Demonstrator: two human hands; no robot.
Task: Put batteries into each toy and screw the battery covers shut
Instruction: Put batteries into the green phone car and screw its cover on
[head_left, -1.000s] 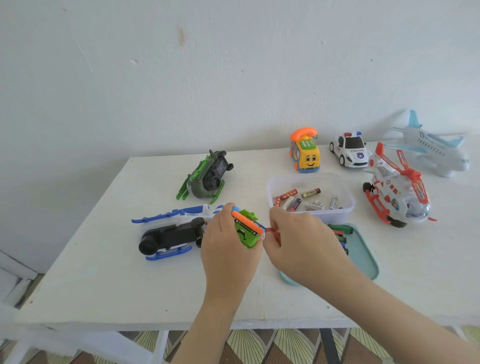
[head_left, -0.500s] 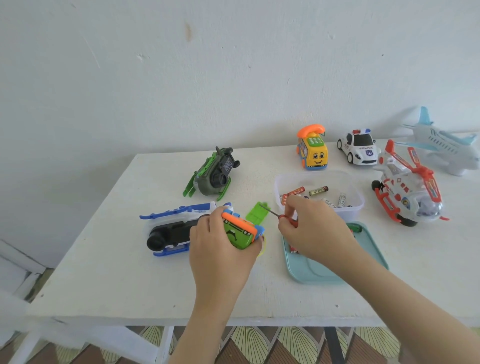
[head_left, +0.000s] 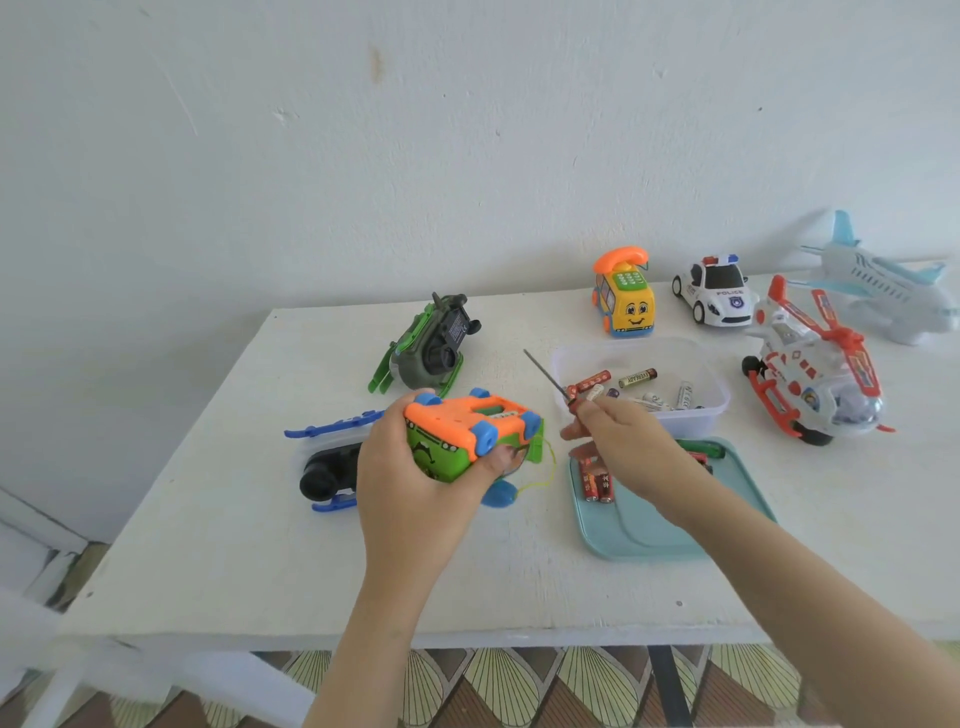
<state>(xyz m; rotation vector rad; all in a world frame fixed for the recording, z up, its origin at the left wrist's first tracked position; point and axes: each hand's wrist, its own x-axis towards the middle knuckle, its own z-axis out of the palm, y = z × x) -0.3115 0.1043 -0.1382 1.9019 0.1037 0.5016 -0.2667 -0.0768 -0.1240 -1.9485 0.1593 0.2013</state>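
Note:
My left hand grips a green and orange toy car, turned so its orange underside with blue wheels faces up. My right hand pinches a small screwdriver with a red handle, its thin shaft pointing up and left, apart from the car. A clear tub behind my right hand holds several batteries. On the teal tray lie three red batteries, and a green-handled tool is partly hidden by my right hand.
A blue and white toy helicopter lies left of my left hand, a dark green toy behind it. A yellow phone car, police car, red and white helicopter and white plane stand at the back right.
My left hand lifted and turned the car so its underside faces up. My right hand drew the screwdriver away to the right and tipped it upward.

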